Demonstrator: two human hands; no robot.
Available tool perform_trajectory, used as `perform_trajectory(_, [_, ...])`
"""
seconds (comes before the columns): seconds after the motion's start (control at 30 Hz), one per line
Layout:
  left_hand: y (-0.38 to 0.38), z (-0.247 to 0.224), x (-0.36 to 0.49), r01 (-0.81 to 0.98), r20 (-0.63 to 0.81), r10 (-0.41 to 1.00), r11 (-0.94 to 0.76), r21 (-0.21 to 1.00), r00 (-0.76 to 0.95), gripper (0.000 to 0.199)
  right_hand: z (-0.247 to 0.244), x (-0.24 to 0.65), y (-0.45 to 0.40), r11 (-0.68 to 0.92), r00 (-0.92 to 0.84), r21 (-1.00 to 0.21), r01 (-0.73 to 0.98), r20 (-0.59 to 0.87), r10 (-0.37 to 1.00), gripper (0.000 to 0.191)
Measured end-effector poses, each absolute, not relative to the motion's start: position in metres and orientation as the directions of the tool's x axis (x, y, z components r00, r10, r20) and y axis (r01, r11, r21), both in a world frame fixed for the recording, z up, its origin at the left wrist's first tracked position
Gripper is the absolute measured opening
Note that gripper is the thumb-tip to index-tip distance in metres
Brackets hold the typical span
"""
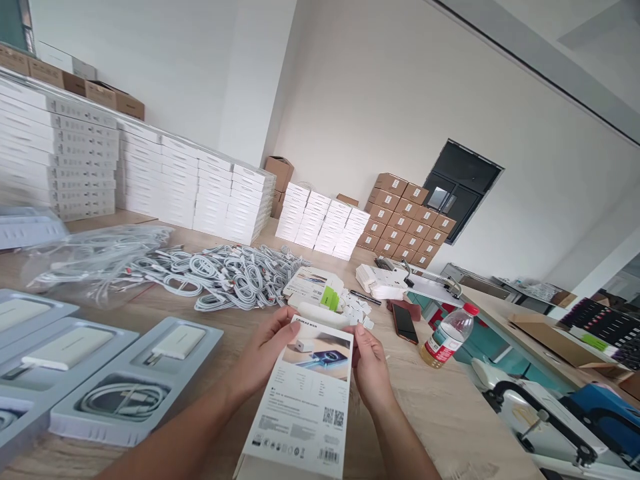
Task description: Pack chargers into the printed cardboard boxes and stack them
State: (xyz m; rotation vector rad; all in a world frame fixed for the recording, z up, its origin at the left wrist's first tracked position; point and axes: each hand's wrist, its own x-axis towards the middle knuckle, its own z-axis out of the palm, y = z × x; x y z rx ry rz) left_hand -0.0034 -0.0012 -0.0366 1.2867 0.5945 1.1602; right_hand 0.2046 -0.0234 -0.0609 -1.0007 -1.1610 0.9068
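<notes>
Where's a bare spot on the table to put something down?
The biggest bare patch of table lies nearer than the bottle, beside the right hand. A thin bare strip separates the trays from the cables. Beyond the held box it's crowded: small white pieces, pen, phone.

Counted: hands point(370, 363), 2; held printed box point(300, 403), 1; bottle point(449, 337), 1; phone point(405, 323), 1; pen point(365, 297), 1; foreground trays point(100, 435), 3; white blocks point(177, 341) inside, 3; cables point(245, 275), many, uncountable.
</notes>
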Motion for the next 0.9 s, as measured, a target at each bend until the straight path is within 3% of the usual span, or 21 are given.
perform_trajectory(0.1, [-0.0051,-0.0359,-0.0038,-0.317,0.246,0.863,-0.106,0.942,0.441,0.024,-0.0572,0.2085,-0.0216,0.266,0.151,-0.945,-0.189,0.240,0.959,0.034])
perform_trajectory(0.23, [-0.0079,-0.0382,-0.0051,-0.282,0.215,0.831,-0.073,0.956,0.513,0.024,-0.0522,0.2108,-0.0222,0.213,0.102,-0.971,-0.109,0.202,0.974,0.034])
perform_trajectory(0.43, [-0.0052,-0.0426,-0.0045,-0.277,0.230,0.814,-0.089,0.957,0.533,0.023,-0.0568,0.2117,-0.0191,0.420,0.149,-0.905,0.069,0.425,0.893,0.017])
perform_trajectory(0.5, [-0.0047,-0.0437,-0.0044,-0.275,0.229,0.814,-0.089,0.957,0.533,0.023,-0.0576,0.2118,-0.0188,0.433,0.134,-0.898,0.079,0.440,0.888,0.016])
perform_trajectory(0.6, [-0.0060,-0.0442,-0.0046,-0.251,0.226,0.798,-0.096,0.963,0.558,0.025,-0.0569,0.2123,-0.0200,0.339,0.087,-0.939,-0.059,0.333,0.939,0.023])
perform_trajectory(0.73, [-0.0103,-0.0435,-0.0039,-0.214,0.218,0.765,-0.108,0.971,0.606,0.027,-0.0555,0.2114,-0.0218,0.079,0.026,-0.942,-0.326,0.075,0.997,0.039])
perform_trajectory(0.9, [-0.0108,-0.0449,-0.0035,-0.192,0.241,0.761,-0.155,0.969,0.603,0.027,-0.0551,0.2077,-0.0231,-0.118,-0.098,-0.911,-0.396,-0.086,0.991,0.042])
